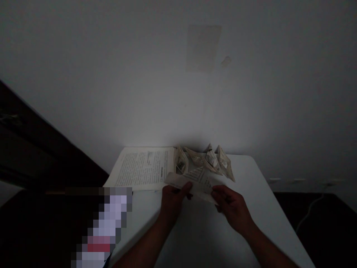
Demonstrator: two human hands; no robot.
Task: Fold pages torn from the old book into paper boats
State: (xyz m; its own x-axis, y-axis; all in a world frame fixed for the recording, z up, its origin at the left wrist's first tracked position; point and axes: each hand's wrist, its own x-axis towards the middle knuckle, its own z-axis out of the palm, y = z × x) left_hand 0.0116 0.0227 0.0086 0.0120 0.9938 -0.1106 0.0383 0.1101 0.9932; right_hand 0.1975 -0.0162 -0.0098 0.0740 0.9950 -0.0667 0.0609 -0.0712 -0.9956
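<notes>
A white table (195,238) is standing against 1 pale wall (111,74) in dim light; dark furniture (33,149), possibly a cabinet, is looming left.

Open book (142,168), paper boats (212,160), white table (262,186)

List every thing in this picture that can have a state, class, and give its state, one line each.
left hand: closed on the left end of the paper sheet.
right hand: closed on its right end.
paper sheet: printed, partly folded, held just above the table.
book: lying open, flat on the table.
paper boats: folded up, standing grouped at the far edge by the wall.
</notes>
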